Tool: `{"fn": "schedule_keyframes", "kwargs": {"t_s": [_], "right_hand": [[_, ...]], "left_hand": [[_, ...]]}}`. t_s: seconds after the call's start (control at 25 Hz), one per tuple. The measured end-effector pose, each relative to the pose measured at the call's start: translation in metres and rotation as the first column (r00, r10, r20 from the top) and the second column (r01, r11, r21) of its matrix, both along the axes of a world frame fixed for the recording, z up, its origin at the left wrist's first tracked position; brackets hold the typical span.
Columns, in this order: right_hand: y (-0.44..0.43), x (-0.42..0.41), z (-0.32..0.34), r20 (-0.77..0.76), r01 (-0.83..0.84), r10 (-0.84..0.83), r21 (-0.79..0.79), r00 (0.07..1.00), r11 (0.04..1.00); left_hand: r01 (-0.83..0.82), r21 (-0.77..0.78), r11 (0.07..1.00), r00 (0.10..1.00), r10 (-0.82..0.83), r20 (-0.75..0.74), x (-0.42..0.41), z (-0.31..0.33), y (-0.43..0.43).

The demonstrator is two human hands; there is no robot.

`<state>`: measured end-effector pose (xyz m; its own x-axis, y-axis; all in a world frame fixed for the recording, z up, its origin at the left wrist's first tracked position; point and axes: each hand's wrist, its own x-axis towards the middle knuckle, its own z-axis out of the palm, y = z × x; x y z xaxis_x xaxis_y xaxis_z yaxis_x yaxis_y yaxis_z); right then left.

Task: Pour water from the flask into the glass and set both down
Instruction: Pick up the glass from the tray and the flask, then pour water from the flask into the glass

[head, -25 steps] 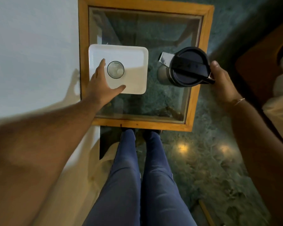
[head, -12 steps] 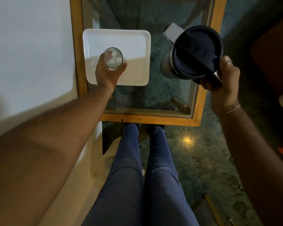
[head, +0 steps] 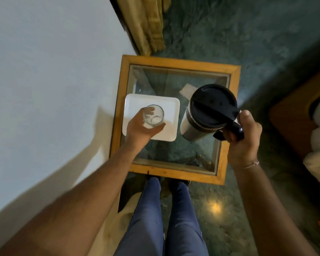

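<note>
Above the white tray [head: 171,108], the glass [head: 153,115] was gripped by the left hand [head: 139,129], fingers wrapped round its wall; whether it was lifted clear couldn't be told. The flask [head: 210,112], lid on, was clenched by its handle in the right hand [head: 245,137], over the glass-topped table [head: 229,148]. For pouring, the spout should be brought over the rim, then tilted slowly.

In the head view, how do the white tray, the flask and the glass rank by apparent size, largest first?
1. White tray and flask: look alike; the flask is lifted nearer the camera, so unsure.
2. Glass, clearly smallest.
</note>
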<state>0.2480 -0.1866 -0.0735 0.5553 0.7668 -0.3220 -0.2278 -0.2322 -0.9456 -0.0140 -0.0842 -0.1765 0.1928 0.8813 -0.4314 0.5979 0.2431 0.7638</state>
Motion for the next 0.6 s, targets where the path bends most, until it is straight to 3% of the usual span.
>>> {"fn": "schedule_keyframes", "kwargs": {"t_s": [0.2, 0.36, 0.6], "right_hand": [[0.03, 0.006, 0.144, 0.052, 0.084, -0.089, 0.084, 0.995, 0.993], [0.052, 0.011, 0.276, 0.027, 0.16, -0.168, 0.194, 0.985, 0.968], [0.084, 0.021, 0.453, 0.024, 0.18, -0.209, 0.412, 0.978, 0.893]], "left_hand": [[0.054, 0.067, 0.996, 0.99, -0.062, 0.125, 0.001, 0.124, 0.019], [0.02, 0.144, 0.989, 0.97, -0.054, 0.237, 0.006, 0.261, 0.039], [-0.075, 0.413, 0.908, 0.922, -0.095, 0.375, 0.024, 0.439, 0.078]]}}
